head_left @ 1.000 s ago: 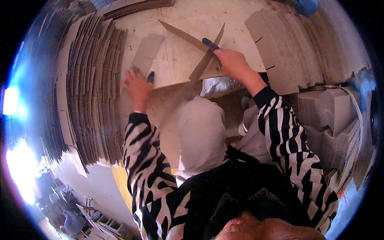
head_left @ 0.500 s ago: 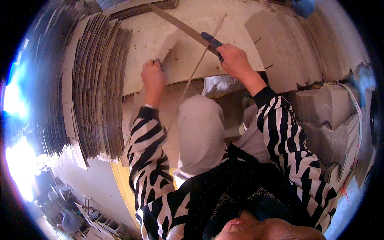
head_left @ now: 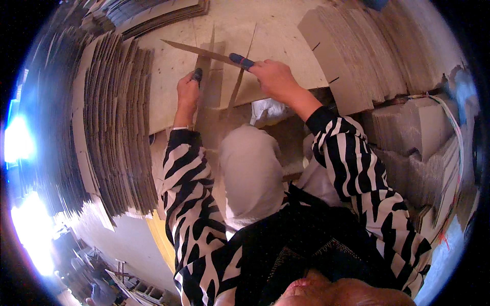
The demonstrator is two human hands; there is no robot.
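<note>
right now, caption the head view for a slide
Left hand and right hand holding cardboard strips between cardboard stacks

Pass-through on counter point(head_left: 286, 48): gap between left stack point(head_left: 112, 127) and left hand point(head_left: 188, 94), another between right hand point(head_left: 275, 79) and right stack point(head_left: 352, 61). Middle's blocked, strips point(head_left: 191, 48) cross in view between the hands. Far left, back stack point(head_left: 163, 18) limits reach. Near edge: knee point(head_left: 250, 158) in the way, room either side unclear.
</note>
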